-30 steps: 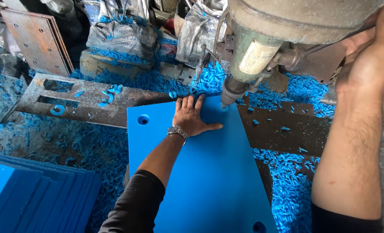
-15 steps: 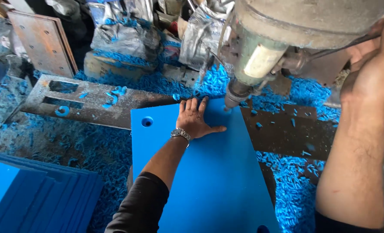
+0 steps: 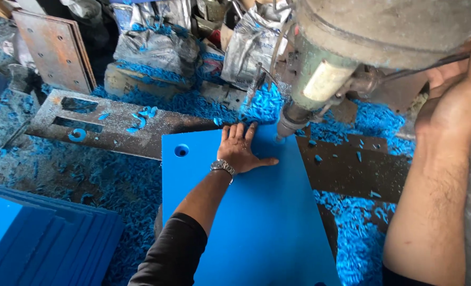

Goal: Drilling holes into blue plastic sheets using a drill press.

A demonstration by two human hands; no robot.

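A dark metal desk point(image 3: 362, 169) sits under the drill. A big blue sheet point(image 3: 256, 222) lies flat on it, with a round hole point(image 3: 181, 151) near its far left corner. Blue chips point(image 3: 360, 238) lie all over the desk and the floor point(image 3: 45, 169). A stack point(image 3: 39, 238) of blue sheets rests at the left.

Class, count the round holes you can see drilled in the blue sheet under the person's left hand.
1: near the far-left corner of the blue sheet, left of the left hand. The drill may hide another.
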